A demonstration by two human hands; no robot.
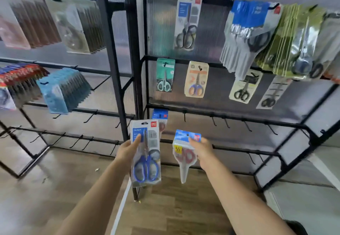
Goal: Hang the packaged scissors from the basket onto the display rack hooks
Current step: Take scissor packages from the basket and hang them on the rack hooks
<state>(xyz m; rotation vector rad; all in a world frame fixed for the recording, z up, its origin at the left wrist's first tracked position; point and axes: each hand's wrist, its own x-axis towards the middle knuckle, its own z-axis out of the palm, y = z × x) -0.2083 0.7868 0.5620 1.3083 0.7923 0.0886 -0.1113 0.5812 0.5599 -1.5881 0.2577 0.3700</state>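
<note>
The person stands before a black display rack (226,118) with both arms reaching forward, a pack in each hand. The left hand (127,151) grips a carded pair of blue-handled scissors (146,153) by its left edge, thumb across the front of the card and the other fingers hidden behind, so that the card stands upright with its hang slot at the top left free, probably so that it can be slid over a hook. The right hand (201,151) pinches a smaller pack of red-handled scissors (184,153) at its blue header, thumb just beside the punched hole; held from the top like this, the pack dangles with its blade tip pointing at the floor, and the hole stays uncovered. Both packs hover in front of the low part of the rack, near a rail of bare hooks (227,123) to the right and a little beyond; these look like the free places for them. Higher on the rack, scissor packs already hang from their own hooks, a similar grey-carded pack (187,23) at the top, a green one (165,75) and an orange one (196,79) below it, which suggests each sort has its own hook. A blue-headed pack (160,115) hangs just behind the left hand's card. The basket is not in view
</note>
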